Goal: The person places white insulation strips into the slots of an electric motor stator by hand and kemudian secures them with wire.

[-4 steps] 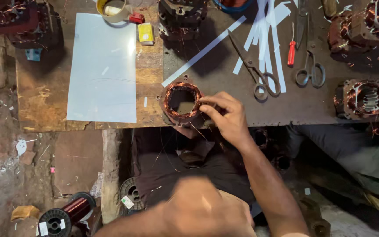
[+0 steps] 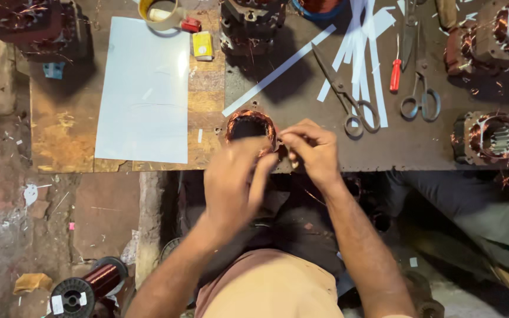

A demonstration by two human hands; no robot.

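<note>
Copper-wound round motor stator (image 2: 250,125) on the worktop (image 2: 419,147): left hand (image 2: 235,179) has just risen, grip open; right hand (image 2: 312,150) pinches wire.

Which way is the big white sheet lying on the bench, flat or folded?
Spread flat. The white sheet shows one whole rectangle with straight edges and no fold on the wooden bench; neither hand touches it.
</note>
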